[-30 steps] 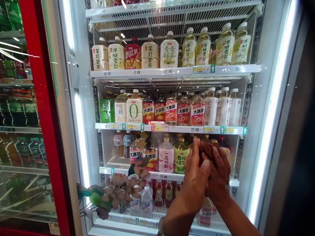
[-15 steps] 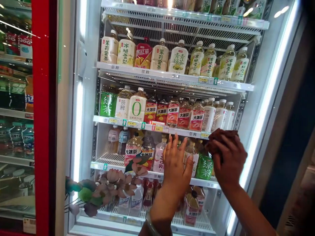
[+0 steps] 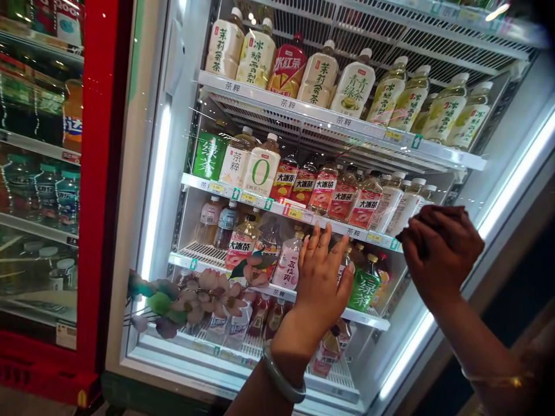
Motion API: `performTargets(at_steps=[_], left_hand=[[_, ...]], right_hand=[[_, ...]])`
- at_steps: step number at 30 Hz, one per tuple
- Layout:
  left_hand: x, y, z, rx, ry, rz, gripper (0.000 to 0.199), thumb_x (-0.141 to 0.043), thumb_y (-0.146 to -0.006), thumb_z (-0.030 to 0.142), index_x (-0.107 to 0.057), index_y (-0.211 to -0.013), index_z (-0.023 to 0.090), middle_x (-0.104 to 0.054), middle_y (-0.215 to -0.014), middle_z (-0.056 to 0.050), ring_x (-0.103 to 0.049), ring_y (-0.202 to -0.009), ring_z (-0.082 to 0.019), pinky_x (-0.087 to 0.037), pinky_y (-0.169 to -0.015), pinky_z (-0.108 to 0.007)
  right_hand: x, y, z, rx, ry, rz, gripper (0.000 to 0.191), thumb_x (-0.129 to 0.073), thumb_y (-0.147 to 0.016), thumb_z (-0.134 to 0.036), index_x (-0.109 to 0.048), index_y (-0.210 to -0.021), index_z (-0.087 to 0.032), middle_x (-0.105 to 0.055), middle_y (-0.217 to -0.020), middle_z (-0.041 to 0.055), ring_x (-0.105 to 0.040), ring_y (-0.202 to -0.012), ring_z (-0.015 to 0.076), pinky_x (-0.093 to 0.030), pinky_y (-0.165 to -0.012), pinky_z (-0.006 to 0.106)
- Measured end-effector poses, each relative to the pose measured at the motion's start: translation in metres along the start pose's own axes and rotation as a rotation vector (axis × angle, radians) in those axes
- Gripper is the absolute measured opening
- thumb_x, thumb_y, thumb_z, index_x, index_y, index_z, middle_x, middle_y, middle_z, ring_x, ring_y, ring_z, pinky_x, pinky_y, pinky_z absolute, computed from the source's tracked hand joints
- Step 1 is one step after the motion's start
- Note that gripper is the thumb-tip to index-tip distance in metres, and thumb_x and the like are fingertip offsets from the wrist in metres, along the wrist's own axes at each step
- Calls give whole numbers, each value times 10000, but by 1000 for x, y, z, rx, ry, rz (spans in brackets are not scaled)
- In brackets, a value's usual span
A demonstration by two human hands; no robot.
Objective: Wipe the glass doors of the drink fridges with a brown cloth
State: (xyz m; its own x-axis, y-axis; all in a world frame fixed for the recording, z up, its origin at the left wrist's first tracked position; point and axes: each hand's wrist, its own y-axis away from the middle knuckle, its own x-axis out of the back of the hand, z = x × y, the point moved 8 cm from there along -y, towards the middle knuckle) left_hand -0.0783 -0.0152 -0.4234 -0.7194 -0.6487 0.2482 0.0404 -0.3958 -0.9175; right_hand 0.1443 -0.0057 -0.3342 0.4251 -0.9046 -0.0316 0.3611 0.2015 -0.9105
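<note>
My left hand [image 3: 324,276] is spread with its palm toward the glass front of a drinks cooler [image 3: 150,231], seemingly resting on the glass. It covers part of the shelf row behind, near a pink-labelled bottle [image 3: 288,261] and a green-labelled bottle [image 3: 364,287]. A grey bangle [image 3: 282,375] circles that wrist. Higher and to the right, my right hand [image 3: 448,260] is closed around a bunched dark brown cloth [image 3: 444,216], by the right end of the middle shelf. Most of the cloth is hidden in the fingers. A thin bracelet [image 3: 494,378] is on the right wrist.
Bottled teas fill several shelves, including a red-labelled bottle [image 3: 287,68]. Pink flowers with green leaves [image 3: 212,292] show over the lower left, apparently reflected in the glass. A red-framed cooler [image 3: 97,190] stands at left. A bright light strip [image 3: 407,358] runs down the right side.
My right hand has moved right and slightly away from the bottles with the cloth. The view has tilted, and the shelves now slope more. My left hand keeps about the same place on the glass.
</note>
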Motion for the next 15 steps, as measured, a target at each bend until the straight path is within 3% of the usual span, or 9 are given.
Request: performTargets(at_steps=[3,6,8,11,13,15], left_hand=[[3,-4,2,-40,-19,-8,559,-504,-1026,300,-426,-1575,231,-321,-1718,-80,-153,-1634,-228,-222,-1325,-539],[3,-8,2,-85,-47,-14,595,-497,-1033,308,-368,-1605,212,-299,-1723,-89,-131,-1637,-233,-192,-1330,-547],[5,-10,-1,-101,-68,-12,613,-500,-1033,308,-342,-1616,206,-288,-1726,-90,-114,-1638,-235,-170,-1334,-553],[9,-12,-6,-127,-92,-12,630,-496,-1036,309,-309,-1630,212,-299,-1724,-84,-105,-1637,-229,-145,-1339,-551],[11,-18,-5,-161,-102,-16,630,-478,-1044,309,-290,-1639,217,-317,-1717,-81,-117,-1636,-226,-144,-1340,-546],[11,-32,0,-196,-112,-18,614,-452,-1054,313,-293,-1637,206,-324,-1715,-84,-146,-1632,-228,-150,-1339,-537]], right_hand=[[-3,17,-36,99,85,-55,465,-856,-779,-285,-737,-1223,-354,-704,-1300,50,-583,-1321,382,-497,-1091,574],[-25,-2,-59,317,59,-174,399,-860,-776,-299,-750,-1156,-354,-746,-1225,2,-609,-1301,329,-482,-1094,532],[-34,-29,-48,363,78,-175,311,-836,-803,-333,-768,-1106,-341,-750,-1224,0,-617,-1283,293,-459,-1111,504],[-24,-54,-3,168,131,-18,268,-791,-846,-391,-786,-1089,-277,-722,-1267,93,-566,-1337,322,-452,-1128,481],[-10,-42,12,50,154,68,295,-791,-844,-395,-783,-1104,-255,-708,-1270,131,-563,-1337,351,-458,-1127,489],[-2,-16,3,20,164,68,319,-822,-812,-385,-774,-1104,-265,-712,-1238,116,-577,-1315,365,-470,-1108,511]])
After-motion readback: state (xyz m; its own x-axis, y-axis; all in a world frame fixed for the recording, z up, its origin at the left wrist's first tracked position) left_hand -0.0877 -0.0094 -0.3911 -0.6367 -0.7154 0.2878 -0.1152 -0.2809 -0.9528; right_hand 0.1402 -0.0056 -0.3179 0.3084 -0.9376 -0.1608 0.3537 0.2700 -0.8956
